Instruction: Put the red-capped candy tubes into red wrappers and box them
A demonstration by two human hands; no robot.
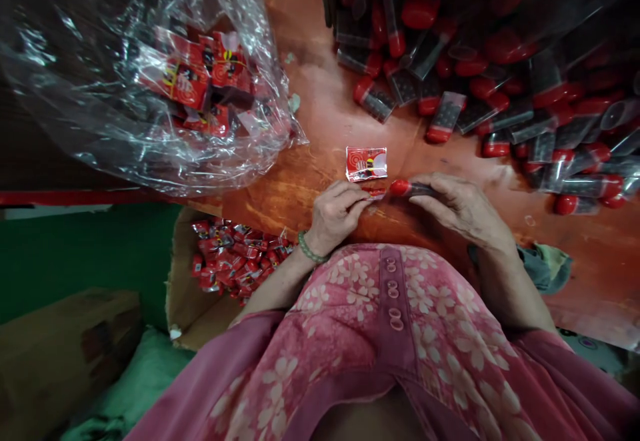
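My left hand (336, 216) pinches a small red sachet (376, 194) between thumb and fingers, and a green bead bracelet (311, 248) circles that wrist. My right hand (463, 206) grips a clear tube with a red cap (413, 189), the capped end pointing toward the sachet. The two hands nearly meet over the wooden table (300, 208). Just above them, a flat red-and-white sachet (367, 164) lies alone on the wood. Part of the tube is hidden by my right fingers.
A large heap of red-capped tubes (440, 74) covers the upper right of the table. At upper left, a clear plastic bag (120, 128) holds red sachets. Below my left arm, a cardboard box (183, 281) is filled with small red packets. A green cloth (135, 374) lies lower left.
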